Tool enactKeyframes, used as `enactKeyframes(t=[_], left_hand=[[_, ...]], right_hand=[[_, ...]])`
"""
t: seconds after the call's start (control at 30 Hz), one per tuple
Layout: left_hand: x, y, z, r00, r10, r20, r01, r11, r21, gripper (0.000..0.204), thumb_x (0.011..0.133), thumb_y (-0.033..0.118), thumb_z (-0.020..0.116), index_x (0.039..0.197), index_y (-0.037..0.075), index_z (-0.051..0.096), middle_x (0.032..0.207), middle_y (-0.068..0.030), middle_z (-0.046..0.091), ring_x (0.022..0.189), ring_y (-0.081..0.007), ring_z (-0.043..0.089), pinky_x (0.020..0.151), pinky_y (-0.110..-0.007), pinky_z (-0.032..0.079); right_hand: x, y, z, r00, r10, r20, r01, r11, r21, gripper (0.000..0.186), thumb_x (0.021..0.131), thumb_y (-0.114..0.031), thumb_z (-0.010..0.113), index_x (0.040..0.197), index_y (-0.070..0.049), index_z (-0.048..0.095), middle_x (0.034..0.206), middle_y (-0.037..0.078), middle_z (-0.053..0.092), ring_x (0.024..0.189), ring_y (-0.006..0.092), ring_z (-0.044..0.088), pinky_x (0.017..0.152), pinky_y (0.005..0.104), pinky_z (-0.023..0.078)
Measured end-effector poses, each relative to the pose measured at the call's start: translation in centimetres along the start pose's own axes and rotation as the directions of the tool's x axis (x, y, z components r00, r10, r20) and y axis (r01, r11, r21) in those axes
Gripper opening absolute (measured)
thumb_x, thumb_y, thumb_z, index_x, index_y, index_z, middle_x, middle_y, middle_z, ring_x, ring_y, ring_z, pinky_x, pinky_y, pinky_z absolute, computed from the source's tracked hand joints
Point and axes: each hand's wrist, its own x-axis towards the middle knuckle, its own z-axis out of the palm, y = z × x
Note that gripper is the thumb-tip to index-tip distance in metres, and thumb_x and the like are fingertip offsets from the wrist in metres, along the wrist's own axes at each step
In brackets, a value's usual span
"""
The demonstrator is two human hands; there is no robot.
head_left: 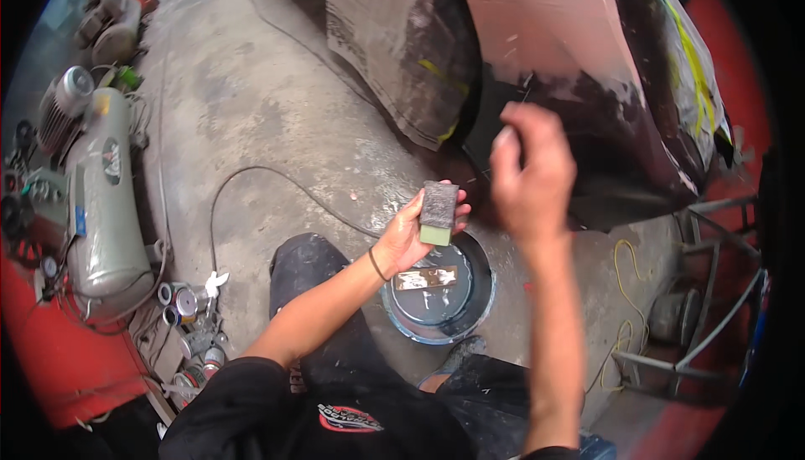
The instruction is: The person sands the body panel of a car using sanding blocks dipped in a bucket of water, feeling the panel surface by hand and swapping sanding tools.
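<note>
My left hand [406,239] is closed around a sanding block [439,212], a light green block with dark grey sandpaper on its upper part. It holds the block above a round dark bucket [480,313]. Inside the bucket, a flat brownish strip with white smears [426,278] is visible. My right hand [537,166] is raised in front of the car's rear bumper, blurred at its edges. Its fingers are loosely bent, with the thumb apart from the forefinger and nothing visible between them. The car panel [553,15] behind it shows pinkish filler or primer over dark paint.
Paper masking [398,36] covers the car's wheel. A grey air compressor [109,200] and several cans [180,301] stand at left. A black hose [277,171] crosses the concrete floor. At right are a metal frame [704,292] and a yellow cord [625,271].
</note>
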Motion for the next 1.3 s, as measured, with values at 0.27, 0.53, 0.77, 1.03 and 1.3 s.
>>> enactKeyframes(t=[0.27, 0.53, 0.77, 1.03, 1.3], left_hand=[[0.6, -7.3, -1.6, 0.978, 0.044, -0.204, 0.098, 0.768, 0.634, 0.043, 0.124, 0.031, 0.053, 0.149, -0.001, 0.069, 0.129, -0.0073, 0.078, 0.115, -0.0152, 0.072, 0.103, -0.033, 0.057], [1.2, -8.3, -7.1, 0.992, -0.071, -0.109, 0.051, -0.558, 0.828, 0.028, 0.109, 0.024, 0.065, 0.117, 0.0, 0.079, 0.105, -0.0216, 0.085, 0.098, -0.0413, 0.082, 0.093, -0.053, 0.063], [1.3, -9.3, -12.7, 0.848, -0.415, -0.328, -0.018, -0.643, 0.766, 0.037, 0.096, 0.019, 0.069, 0.128, 0.003, 0.081, 0.117, -0.0301, 0.082, 0.115, -0.0482, 0.079, 0.103, -0.058, 0.061], [-0.7, -5.5, -3.6, 0.816, -0.422, -0.396, 0.053, -0.627, 0.777, 0.059, 0.117, 0.049, 0.057, 0.139, -0.003, 0.074, 0.127, -0.0312, 0.081, 0.116, -0.0434, 0.08, 0.103, -0.053, 0.061], [-2.9, -4.9, -2.0, 0.846, -0.482, -0.227, 0.528, 0.702, 0.478, 0.055, 0.119, 0.053, 0.06, 0.138, 0.002, 0.071, 0.118, -0.0076, 0.079, 0.111, -0.0171, 0.076, 0.1, -0.037, 0.06]], right_hand=[[-23.7, -2.1, 4.7, 0.355, 0.895, 0.27, -0.86, 0.2, 0.469, 0.075, 0.101, -0.022, 0.09, 0.157, 0.004, 0.047, 0.14, 0.022, 0.073, 0.125, 0.0247, 0.072, 0.11, 0.0397, 0.057], [-30.9, -2.0, 4.9, 0.157, 0.921, 0.356, -0.787, 0.335, -0.518, 0.076, 0.091, -0.039, 0.086, 0.144, 0.003, 0.05, 0.123, 0.033, 0.078, 0.117, 0.0514, 0.076, 0.101, 0.0595, 0.059], [-35.6, 1.2, 9.5, -0.053, 0.897, 0.44, -0.698, 0.282, -0.658, 0.084, 0.095, -0.036, 0.082, 0.164, -0.002, 0.048, 0.137, 0.032, 0.076, 0.127, 0.0471, 0.076, 0.11, 0.0539, 0.06], [-29.9, -0.3, 4.6, -0.031, 0.893, 0.448, -0.813, 0.238, -0.531, 0.085, 0.091, -0.039, 0.085, 0.156, 0.006, 0.054, 0.135, 0.038, 0.075, 0.132, 0.0504, 0.072, 0.114, 0.0538, 0.056], [-23.0, -4.9, 1.7, 0.227, 0.878, 0.422, -0.855, 0.387, -0.345, 0.107, 0.088, -0.039, 0.088, 0.17, 0.005, 0.035, 0.157, 0.04, 0.052, 0.144, 0.0548, 0.06, 0.119, 0.0543, 0.053]])
